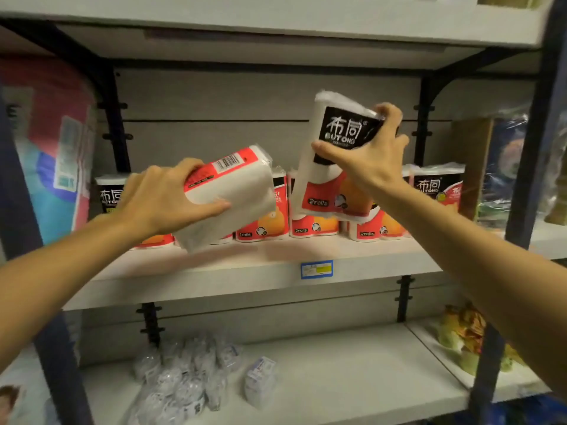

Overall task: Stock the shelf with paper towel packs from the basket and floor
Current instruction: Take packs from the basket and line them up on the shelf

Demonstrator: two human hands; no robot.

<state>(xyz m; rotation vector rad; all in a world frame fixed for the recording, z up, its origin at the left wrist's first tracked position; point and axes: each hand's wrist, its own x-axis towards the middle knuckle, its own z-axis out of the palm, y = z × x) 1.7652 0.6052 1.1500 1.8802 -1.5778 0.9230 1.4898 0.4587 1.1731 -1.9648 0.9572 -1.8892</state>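
Plastic-wrapped packs, one per hand: left hand (159,197) fingers grip a tilted pack (233,191), right hand (368,154) fingers clamp an upright pack (331,154). Both are carried above the shelf (245,271), ready to join the row (313,222) below the fingers.

The pack held up in the right hand (365,154) (334,154) shows a black panel with "布同" over "BUTONG", and "2rolls" on its red band lower down. The packs standing on the shelf (260,265) carry the same marks: "布同" on the far-left pack (107,194) and the far-right pack (435,188), "2rolls" along the row's red bases. The tilted pack (233,191) bears a barcode, digits unreadable. The blue shelf tag (317,269) is too blurred to read.
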